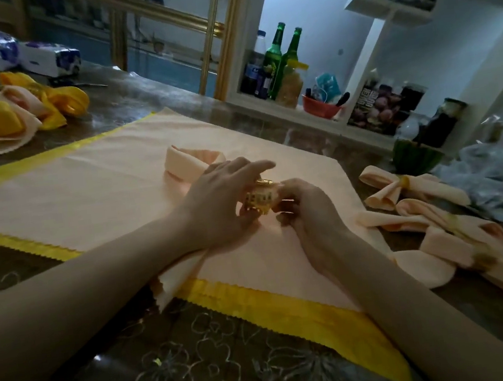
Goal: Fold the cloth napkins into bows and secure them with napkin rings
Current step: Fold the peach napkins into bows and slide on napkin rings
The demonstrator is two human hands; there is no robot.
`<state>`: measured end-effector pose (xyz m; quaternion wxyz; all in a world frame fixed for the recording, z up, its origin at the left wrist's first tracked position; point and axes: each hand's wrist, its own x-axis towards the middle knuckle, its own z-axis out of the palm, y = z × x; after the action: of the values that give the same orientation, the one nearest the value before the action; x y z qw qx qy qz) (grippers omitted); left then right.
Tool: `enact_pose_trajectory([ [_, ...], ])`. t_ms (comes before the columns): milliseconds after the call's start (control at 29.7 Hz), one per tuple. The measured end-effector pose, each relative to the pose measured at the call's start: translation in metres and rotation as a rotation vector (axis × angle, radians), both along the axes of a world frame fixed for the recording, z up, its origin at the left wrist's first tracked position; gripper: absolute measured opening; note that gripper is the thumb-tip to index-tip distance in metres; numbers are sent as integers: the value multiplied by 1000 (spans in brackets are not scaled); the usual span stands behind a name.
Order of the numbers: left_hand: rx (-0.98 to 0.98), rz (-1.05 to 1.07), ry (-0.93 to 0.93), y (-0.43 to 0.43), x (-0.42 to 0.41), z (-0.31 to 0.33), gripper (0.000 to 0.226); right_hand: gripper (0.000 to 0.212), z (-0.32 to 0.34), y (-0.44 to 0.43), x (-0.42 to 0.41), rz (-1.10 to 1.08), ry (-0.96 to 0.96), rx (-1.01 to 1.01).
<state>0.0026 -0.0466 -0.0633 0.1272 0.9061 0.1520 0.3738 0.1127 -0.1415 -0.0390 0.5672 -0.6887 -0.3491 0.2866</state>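
Your frame's dim and murky overall, cool light spilling from the white shelf unit upper right, a warm glint on the gold napkin ring, finished napkin bows at right smeared soft, foreground tablecloth dark and blurry, edges bent by the wide-angle lens.

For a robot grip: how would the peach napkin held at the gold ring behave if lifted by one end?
Probably floppy: the napkin curls in a soft loop, its tail limp under the left hand. Likely light: thin cloth. The ring might slide along it unless pinched.
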Motion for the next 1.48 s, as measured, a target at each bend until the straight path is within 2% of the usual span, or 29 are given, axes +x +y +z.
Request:
enact_pose_trajectory([
  [135, -103, 56, -12, 7, 0, -1, 52, 21, 3, -4, 11, -186, -185, -1],
  [202, -170, 81, -59, 13, 0, -3, 52, 17, 7, -10, 18, -150, -235, -12],
  [270, -170, 112, -46, 15, 1, -4, 52, 16, 12, -17, 22, -25, -324, -97],
  [303, -152, 121, -19, 16, 1, -4, 51, 16, 14, -20, 23, 48, -411, -164],
  [371, -135, 128, 39, 15, 1, -6, 50, 16, 13, -21, 22, 123, -718, -292],
  [438, -148, 118, 64, 14, 2, -7, 48, 16, 8, -19, 20, 75, -1027, -276],
  [472, -150, 119, 54, 15, 3, -5, 47, 16, 9, -15, 17, 65, -1079, -202],
  [539, -161, 128, 18, 13, 3, -5, 47, 22, 11, -4, 11, 142, -1014, -108],
  [640, -171, 129, 23, 12, 0, -5, 52, 30, 8, 16, 6, 236, -962, -103],
  [708, -209, 135, 30, 10, 0, 3, 54, 31, 1, 18, 4, 224, -928, -55],
  [775, -226, 266, 7, 34, 7, 25, 48, 29, -14, 23, 4, 144, -917, 57],
  [843, -259, 385, 147, 55, 18, 46, 50, 25, -21, 24, 3, 129, -991, 85],
  [910, -346, 442, 416, 70, 33, 51, 60, 37, -22, 24, 4, 169, -1027, 79],
  [944, -382, 461, 522, 74, 37, 47, 57, 46, -22, 26, 3, 193, -1039, 66],
  [1011, -358, 497, 584, 79, 43, 34, 38, 50, -21, 26, 3, 223, -1082, 10],
  [1112, -348, 482, 410, 80, 42, 30, 23, 38, -23, 29, 9, 245, -1116, -14],
  [1180, -422, 394, 283, 76, 33, 34, 21, 28, -24, 30, 12, 227, -1022, 33],
  [1281, -482, 269, 155, 67, 10, 47, 20, 26, -22, 30, 14, 90, -842, 130],
  [1382, -516, 146, 128, 51, -8, 43, 16, 27, -21, 27, 13, 4, -771, 201],
  [1483, -421, 91, 165, 42, -13, 31, 12, 31, -21, 26, 7, 85, -822, 210],
])
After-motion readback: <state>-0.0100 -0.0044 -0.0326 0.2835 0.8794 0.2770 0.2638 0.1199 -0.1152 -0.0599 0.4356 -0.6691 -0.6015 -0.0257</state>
